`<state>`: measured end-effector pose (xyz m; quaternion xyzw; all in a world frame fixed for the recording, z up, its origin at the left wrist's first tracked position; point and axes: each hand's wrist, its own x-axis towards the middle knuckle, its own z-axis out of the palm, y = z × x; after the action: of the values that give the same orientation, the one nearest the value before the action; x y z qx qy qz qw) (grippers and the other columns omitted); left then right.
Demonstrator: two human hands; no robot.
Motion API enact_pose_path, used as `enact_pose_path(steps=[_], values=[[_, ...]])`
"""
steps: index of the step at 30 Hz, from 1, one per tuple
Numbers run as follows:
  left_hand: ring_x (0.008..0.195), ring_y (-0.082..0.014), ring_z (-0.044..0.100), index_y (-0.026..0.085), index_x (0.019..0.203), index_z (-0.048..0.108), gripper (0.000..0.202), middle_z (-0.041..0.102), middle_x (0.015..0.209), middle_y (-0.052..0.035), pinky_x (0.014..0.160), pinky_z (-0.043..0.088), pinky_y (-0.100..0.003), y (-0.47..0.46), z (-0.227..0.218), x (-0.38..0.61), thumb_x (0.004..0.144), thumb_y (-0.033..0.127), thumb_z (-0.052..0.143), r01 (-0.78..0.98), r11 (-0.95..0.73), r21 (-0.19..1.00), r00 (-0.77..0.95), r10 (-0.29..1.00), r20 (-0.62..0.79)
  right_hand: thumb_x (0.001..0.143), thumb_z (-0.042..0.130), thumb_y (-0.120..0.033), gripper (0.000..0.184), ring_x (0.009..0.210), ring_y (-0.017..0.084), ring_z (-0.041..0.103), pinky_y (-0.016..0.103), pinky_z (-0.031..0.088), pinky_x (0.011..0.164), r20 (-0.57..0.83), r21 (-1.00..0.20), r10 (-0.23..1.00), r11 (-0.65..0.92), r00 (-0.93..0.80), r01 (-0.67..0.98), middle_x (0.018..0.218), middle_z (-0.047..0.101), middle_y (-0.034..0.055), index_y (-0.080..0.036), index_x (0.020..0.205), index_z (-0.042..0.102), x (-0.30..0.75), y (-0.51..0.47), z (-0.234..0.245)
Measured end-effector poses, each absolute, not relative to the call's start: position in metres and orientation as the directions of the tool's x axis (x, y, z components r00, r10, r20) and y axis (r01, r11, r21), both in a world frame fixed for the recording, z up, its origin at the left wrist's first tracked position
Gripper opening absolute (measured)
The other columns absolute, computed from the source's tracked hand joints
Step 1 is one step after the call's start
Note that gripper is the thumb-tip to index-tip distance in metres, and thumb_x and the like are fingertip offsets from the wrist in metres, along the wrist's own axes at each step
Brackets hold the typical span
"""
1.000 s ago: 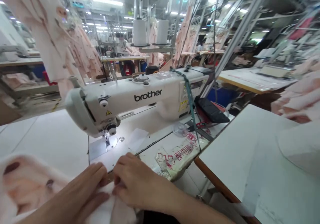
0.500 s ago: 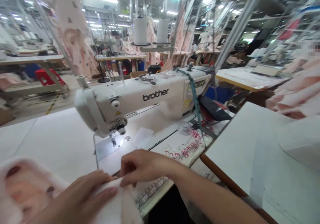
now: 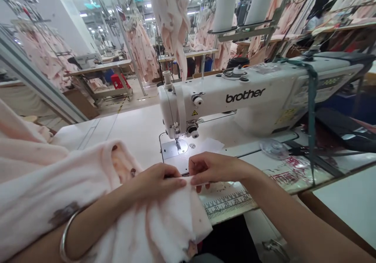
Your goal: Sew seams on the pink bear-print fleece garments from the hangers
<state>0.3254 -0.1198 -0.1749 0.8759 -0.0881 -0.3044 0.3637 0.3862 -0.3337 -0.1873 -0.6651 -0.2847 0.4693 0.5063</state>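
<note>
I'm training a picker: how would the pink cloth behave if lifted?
The cloth is probably floppy: it falls in loose folds below the left hand. Its fuzzy-looking surface suggests little slipping. Spread widely, it may drag if lifted by one edge.

A clear plastic dish (image 3: 274, 149) lies toward the sewing table's (image 3: 138, 126) front edge; beyond the far edge stands a red stool (image 3: 118, 81).

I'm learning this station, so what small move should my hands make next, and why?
Probably ease the pale pink printed fabric forward toward the presser foot of the Brother sewing machine: your left hand and right hand pinch its edge together, and that edge lies short of the lit needle plate.
</note>
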Motion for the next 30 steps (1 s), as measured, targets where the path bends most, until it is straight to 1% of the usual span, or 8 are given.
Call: enact_pose_path(steps=[7, 13, 15, 18, 20, 22, 27, 30], values=[[0.065, -0.0112, 0.043, 0.015, 0.082, 0.064, 0.042, 0.054, 0.07, 0.0003, 0.053, 0.027, -0.021, -0.118, -0.171, 0.324, 0.084, 0.054, 0.048, 0.031, -0.676, 0.736, 0.808, -0.417, -0.417, 0.073, 0.062, -0.017, 0.01, 0.064, 0.013, 0.061, 0.019, 0.044, 0.049, -0.302, -0.949, 0.849, -0.311, 0.434, -0.054, 0.064, 0.062, -0.0007, -0.016, 0.077, 0.052, 0.383, -0.334, -0.183], [0.071, -0.0128, 0.051, 0.019, 0.086, 0.067, 0.032, 0.063, 0.078, 0.0014, 0.059, 0.033, -0.022, -0.124, -0.172, 0.317, 0.083, 0.047, 0.052, -0.001, -0.705, 0.709, 0.863, -0.359, -0.356, 0.072, 0.061, -0.015, 0.01, 0.051, 0.007, 0.047, 0.017, 0.037, 0.042, -0.259, -0.957, 0.832, -0.29, 0.491, -0.013, 0.065, 0.059, -0.0022, -0.016, 0.072, 0.051, 0.379, -0.339, -0.187], [0.073, -0.0131, 0.054, 0.019, 0.084, 0.067, 0.026, 0.065, 0.077, 0.002, 0.062, 0.035, -0.022, -0.129, -0.172, 0.313, 0.083, 0.041, 0.053, -0.033, -0.716, 0.698, 0.9, -0.324, -0.29, 0.073, 0.062, -0.017, 0.01, 0.054, 0.007, 0.047, 0.017, 0.037, 0.043, -0.249, -0.959, 0.819, -0.281, 0.517, -0.017, 0.067, 0.056, -0.003, -0.016, 0.078, 0.052, 0.376, -0.341, -0.187], [0.069, -0.012, 0.054, 0.018, 0.08, 0.067, 0.023, 0.066, 0.075, 0.0023, 0.064, 0.036, -0.022, -0.135, -0.173, 0.308, 0.082, 0.036, 0.053, -0.069, -0.732, 0.678, 0.935, -0.284, -0.212, 0.076, 0.065, -0.025, 0.026, 0.063, 0.009, 0.049, 0.018, 0.04, 0.046, -0.251, -0.962, 0.811, -0.27, 0.528, -0.044, 0.077, 0.055, -0.0022, -0.017, 0.098, 0.054, 0.37, -0.344, -0.187], [0.067, -0.0112, 0.053, 0.018, 0.079, 0.067, 0.022, 0.066, 0.074, 0.0027, 0.064, 0.035, -0.022, -0.137, -0.173, 0.307, 0.081, 0.035, 0.054, -0.054, -0.737, 0.673, 0.944, -0.257, -0.206, 0.078, 0.066, -0.032, 0.029, 0.063, 0.009, 0.05, 0.019, 0.04, 0.048, -0.292, -0.947, 0.793, -0.319, 0.534, -0.044, 0.076, 0.058, -0.0012, -0.016, 0.101, 0.055, 0.368, -0.343, -0.189], [0.067, -0.0108, 0.053, 0.019, 0.079, 0.067, 0.021, 0.066, 0.075, 0.003, 0.063, 0.035, -0.021, -0.137, -0.175, 0.311, 0.081, 0.035, 0.054, -0.021, -0.737, 0.676, 0.948, -0.229, -0.219, 0.081, 0.062, -0.035, 0.023, 0.059, 0.009, 0.051, 0.019, 0.038, 0.049, -0.334, -0.92, 0.753, -0.392, 0.567, -0.022, 0.069, 0.059, -0.0008, -0.015, 0.093, 0.058, 0.37, -0.34, -0.191], [0.065, -0.012, 0.052, 0.019, 0.075, 0.065, 0.029, 0.063, 0.069, 0.0023, 0.052, 0.033, -0.02, -0.127, -0.187, 0.343, 0.077, 0.046, 0.054, 0.15, -0.717, 0.681, 0.941, -0.109, -0.321, 0.079, 0.058, -0.03, 0.014, 0.057, 0.011, 0.055, 0.02, 0.038, 0.049, -0.366, -0.845, 0.643, -0.533, 0.673, 0.051, 0.067, 0.063, 0.0003, -0.016, 0.078, 0.057, 0.401, -0.319, -0.197], [0.052, -0.0103, 0.043, 0.018, 0.066, 0.058, 0.032, 0.05, 0.056, 0.0031, 0.043, 0.027, -0.021, -0.123, -0.191, 0.368, 0.07, 0.049, 0.057, 0.248, -0.733, 0.633, 0.924, -0.016, -0.381, 0.072, 0.061, -0.025, 0.01, 0.051, 0.01, 0.048, 0.022, 0.034, 0.048, -0.373, -0.76, 0.564, -0.641, 0.737, 0.106, 0.058, 0.057, -0.0023, -0.017, 0.068, 0.056, 0.425, -0.304, -0.193]])
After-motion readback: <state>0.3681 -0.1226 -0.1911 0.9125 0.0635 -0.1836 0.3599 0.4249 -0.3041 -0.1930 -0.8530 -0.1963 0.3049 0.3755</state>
